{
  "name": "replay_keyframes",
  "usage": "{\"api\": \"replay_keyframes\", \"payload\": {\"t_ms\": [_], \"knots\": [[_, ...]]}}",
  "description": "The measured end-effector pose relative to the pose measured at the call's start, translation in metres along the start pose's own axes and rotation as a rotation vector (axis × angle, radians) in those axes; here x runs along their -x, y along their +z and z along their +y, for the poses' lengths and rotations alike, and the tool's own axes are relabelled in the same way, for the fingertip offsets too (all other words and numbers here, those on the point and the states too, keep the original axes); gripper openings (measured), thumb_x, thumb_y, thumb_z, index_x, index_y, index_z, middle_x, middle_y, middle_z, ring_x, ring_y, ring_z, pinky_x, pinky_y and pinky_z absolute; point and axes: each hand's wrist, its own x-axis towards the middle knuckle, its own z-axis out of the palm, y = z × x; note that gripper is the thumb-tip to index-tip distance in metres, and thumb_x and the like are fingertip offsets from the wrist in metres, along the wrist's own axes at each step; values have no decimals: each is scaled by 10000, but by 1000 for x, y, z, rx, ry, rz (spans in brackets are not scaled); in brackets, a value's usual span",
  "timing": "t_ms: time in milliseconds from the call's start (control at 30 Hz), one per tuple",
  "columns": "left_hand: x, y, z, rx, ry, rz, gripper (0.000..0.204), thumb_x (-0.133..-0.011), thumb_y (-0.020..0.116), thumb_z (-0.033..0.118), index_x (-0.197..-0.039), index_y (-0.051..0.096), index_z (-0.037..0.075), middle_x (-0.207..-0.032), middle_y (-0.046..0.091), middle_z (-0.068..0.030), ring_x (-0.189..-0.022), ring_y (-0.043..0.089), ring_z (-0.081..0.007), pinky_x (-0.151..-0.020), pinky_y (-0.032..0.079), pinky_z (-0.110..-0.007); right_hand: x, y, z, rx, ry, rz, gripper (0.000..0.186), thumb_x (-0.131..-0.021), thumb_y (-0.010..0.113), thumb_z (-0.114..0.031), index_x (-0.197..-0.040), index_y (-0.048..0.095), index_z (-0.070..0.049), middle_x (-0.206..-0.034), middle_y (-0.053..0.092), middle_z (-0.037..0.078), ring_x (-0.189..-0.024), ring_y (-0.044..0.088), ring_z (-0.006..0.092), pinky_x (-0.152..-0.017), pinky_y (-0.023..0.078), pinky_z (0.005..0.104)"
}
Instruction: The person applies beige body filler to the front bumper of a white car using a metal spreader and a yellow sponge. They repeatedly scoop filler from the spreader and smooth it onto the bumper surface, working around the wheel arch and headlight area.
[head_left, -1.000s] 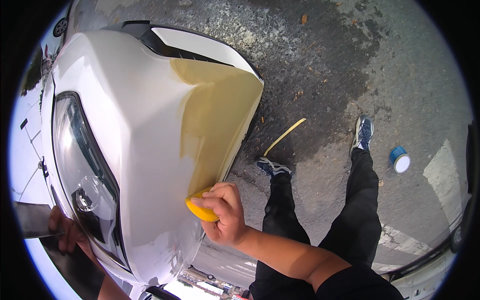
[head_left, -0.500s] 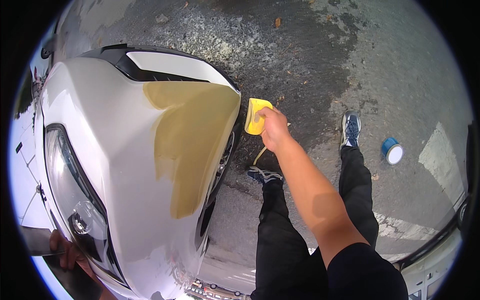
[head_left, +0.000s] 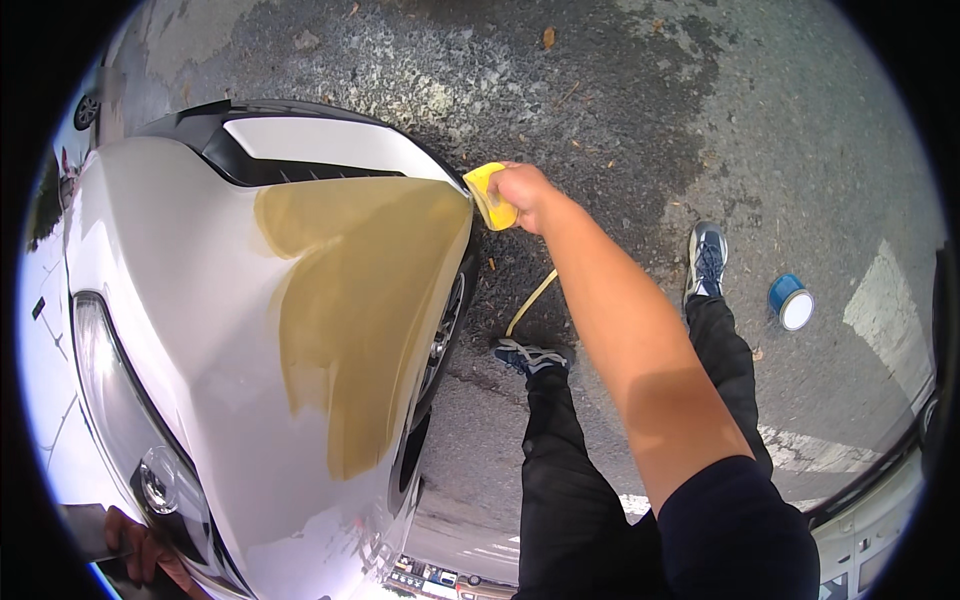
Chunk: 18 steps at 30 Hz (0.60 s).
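My right hand (head_left: 527, 195) grips a bent yellow filler spreader (head_left: 487, 192), fingers closed round it. The spreader's far edge is at the upper right corner of a white car bumper (head_left: 230, 330); I cannot tell whether it touches. A smooth olive-tan coat of filler (head_left: 360, 270) covers a broad patch of the bumper, reaching to its edge by the wheel. At the lower left, my left hand (head_left: 145, 548) is closed on a dark flat plate (head_left: 85, 530), partly cut off by the picture's rim.
The car's headlight (head_left: 130, 410) lies left of the patch and its wheel (head_left: 440, 345) just right of it. A blue tin with a white end (head_left: 792, 303) is on the asphalt beyond my feet. A thin yellow strip (head_left: 530, 303) lies by my left shoe (head_left: 532, 356).
My right hand has moved up and left with the spreader, from over the asphalt to the bumper's corner. The view has shifted a little, so the bumper sits lower and further left.
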Motion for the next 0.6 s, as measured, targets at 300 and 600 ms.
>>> {"api": "replay_keyframes", "payload": {"t_ms": [300,600], "knots": [[-3,-1,5,-34,-40,-72,162,-1042,397,127,-893,431,73,-897,446,-63,-560,473,-150,-501,394,-294,-1,10,5,13,0,0,426,-815,514,22,-1229,581,-56,-1071,653,127,-929,677,298,-758,565,506],[-6,-5,0,-10,-36,-64,166,-1041,396,135,-895,433,67,-895,447,-72,-562,466,-157,-505,393,-298,-5,31,19,23,-72,110,355,-908,461,-8,-1231,608,-7,-1114,678,149,-936,699,253,-782,573,422]]}}
